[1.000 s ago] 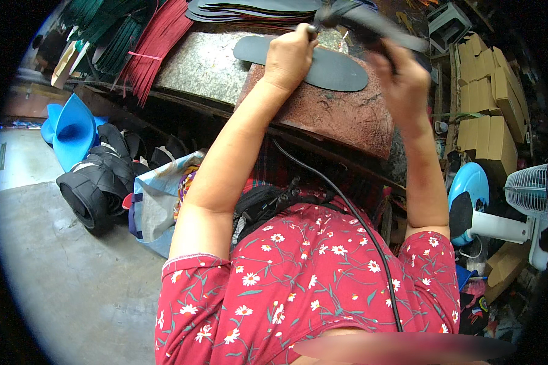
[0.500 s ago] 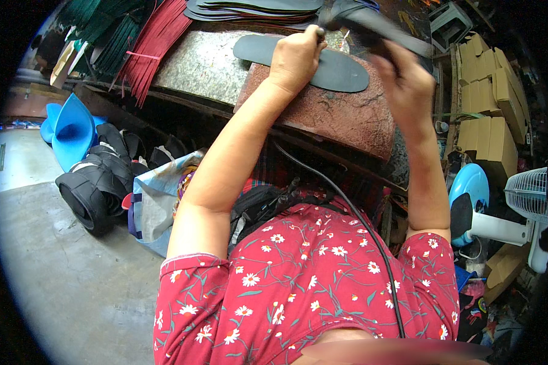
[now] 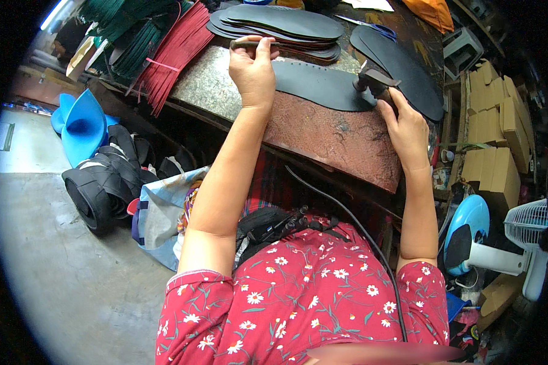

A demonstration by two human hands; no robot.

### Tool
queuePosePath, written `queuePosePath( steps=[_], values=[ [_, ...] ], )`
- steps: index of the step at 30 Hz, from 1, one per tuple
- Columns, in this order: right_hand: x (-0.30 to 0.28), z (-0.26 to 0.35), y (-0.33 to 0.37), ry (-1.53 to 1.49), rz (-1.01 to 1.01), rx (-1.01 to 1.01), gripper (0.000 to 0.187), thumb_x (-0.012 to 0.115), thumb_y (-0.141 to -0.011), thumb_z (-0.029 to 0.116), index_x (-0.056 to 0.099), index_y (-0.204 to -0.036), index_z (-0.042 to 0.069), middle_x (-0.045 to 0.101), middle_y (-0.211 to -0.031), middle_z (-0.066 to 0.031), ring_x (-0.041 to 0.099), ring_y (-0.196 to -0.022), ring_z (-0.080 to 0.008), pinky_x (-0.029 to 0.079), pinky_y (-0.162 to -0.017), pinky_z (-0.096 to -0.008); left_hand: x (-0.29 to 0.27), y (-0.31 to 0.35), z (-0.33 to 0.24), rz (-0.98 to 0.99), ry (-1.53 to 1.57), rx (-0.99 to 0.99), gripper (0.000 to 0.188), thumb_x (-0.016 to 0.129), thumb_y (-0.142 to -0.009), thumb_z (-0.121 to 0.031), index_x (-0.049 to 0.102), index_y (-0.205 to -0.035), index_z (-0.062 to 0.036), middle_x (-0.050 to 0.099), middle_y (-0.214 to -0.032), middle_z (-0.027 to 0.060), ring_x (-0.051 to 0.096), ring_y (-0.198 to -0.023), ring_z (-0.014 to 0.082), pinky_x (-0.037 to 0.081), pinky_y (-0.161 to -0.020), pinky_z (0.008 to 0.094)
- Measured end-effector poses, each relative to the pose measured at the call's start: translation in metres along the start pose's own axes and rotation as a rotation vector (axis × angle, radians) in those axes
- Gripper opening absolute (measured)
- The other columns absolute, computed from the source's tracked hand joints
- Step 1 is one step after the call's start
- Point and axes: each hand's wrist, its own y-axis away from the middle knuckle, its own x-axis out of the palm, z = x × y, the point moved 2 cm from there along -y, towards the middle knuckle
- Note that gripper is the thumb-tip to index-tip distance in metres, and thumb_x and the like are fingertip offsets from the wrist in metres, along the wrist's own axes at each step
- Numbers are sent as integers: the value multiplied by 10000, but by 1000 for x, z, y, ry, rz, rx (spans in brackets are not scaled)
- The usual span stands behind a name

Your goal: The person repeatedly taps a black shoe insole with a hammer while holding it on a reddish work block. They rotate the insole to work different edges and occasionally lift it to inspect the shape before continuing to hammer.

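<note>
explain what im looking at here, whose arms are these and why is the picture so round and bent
The picture comes from a wide fisheye camera worn on a person's head, looking down. That lens bends straight edges near the rim. The arms are the wearer's own, coming up from the lower edge, above a red flowered shirt.

The left hand holds a thin rod-like tool over a dark shoe sole that lies on a worn slab on the workbench. The right hand grips a hammer whose head is at the sole. A stack of more soles lies behind, with bundles of red and green strips to the left. Cardboard boxes and a fan stand on the right.
</note>
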Motion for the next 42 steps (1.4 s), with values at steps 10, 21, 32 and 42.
queuePosePath(
  steps=[10, 21, 32, 42],
  values=[
    [-8, 4, -10, -47, 55, 30, 363, 616, -919, 400, 643, -1204, 177, 697, -942, -183, 671, -890, -385, 531, -736, -436, 0, 11, 13, 113, -329, -160, 102, 680, -885, -57, 618, -910, 20, 698, -827, 81, 671, -714, 120, 570, -634, 239],
    [-26, 85, -44, -299, -319, -497, 329, 675, -908, 307, 640, -1172, 113, 704, -910, -169, 702, -797, -327, 551, -700, -381, 27, 20, 6, 358, -1106, 526, 230, 709, -849, -212, 586, -975, -65, 675, -757, 150, 680, -724, 342, 540, -648, 418],
    [-30, 37, -39, -374, -133, -220, 367, 653, -914, 390, 645, -1212, 176, 709, -854, -139, 699, -783, -325, 529, -662, -386, 8, 4, 26, 264, -255, -184, 124, 664, -903, -57, 589, -976, 9, 697, -873, 94, 693, -791, 140, 589, -659, 252],
    [-7, 53, -33, -145, -171, -252, 365, 642, -905, 403, 638, -1170, 151, 702, -888, -156, 684, -822, -362, 541, -678, -428, 30, 22, 7, 317, -937, 413, 153, 694, -857, -141, 607, -946, -53, 677, -781, 171, 677, -738, 349, 547, -680, 392]
  ],
)
